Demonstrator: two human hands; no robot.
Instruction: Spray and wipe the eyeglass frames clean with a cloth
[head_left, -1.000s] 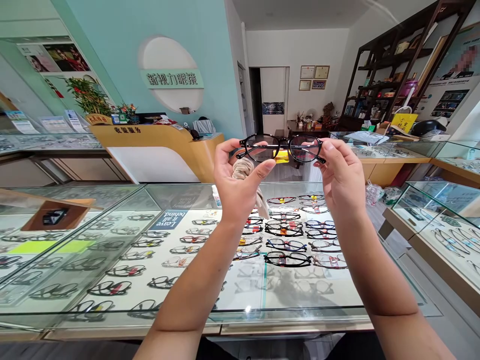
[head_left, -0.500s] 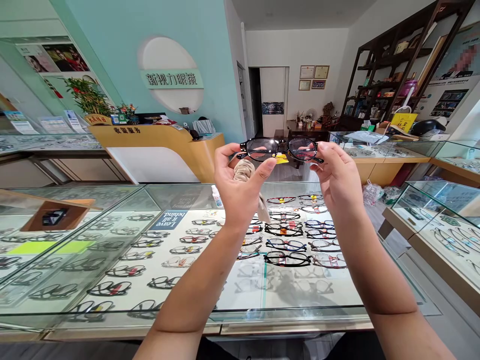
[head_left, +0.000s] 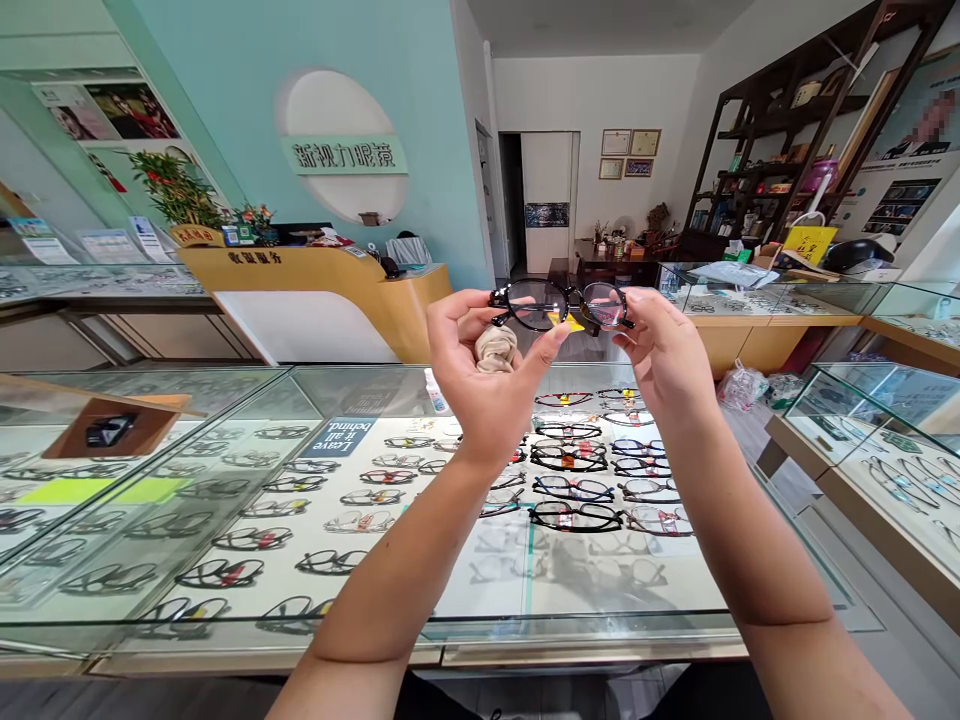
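Observation:
A pair of black-framed eyeglasses point(head_left: 574, 292) is held up in front of me, above the glass display case, with a yellow tag showing behind or on its lenses. My left hand point(head_left: 480, 380) grips its left end between thumb and fingers. A crumpled beige cloth point(head_left: 496, 350) is tucked in that same palm. At the right end, my right hand point(head_left: 671, 350) pinches the frame with fingertips. The temples are partly hidden behind the hands. Below, inside the case, lie rows of spectacle frames point(head_left: 576, 516).
The glass display case point(head_left: 480, 628) spans the front. A small white bottle point(head_left: 434, 392) stands near its far edge. To the left is a brown wooden box point(head_left: 116, 428). Another glass case point(head_left: 885, 440) stands on the right, and a yellow-and-white counter point(head_left: 315, 320) sits behind.
The eyeglasses have turned, the right lens now looking narrower and the left one larger. My hands have come slightly closer together, and the cloth's hanging end no longer shows.

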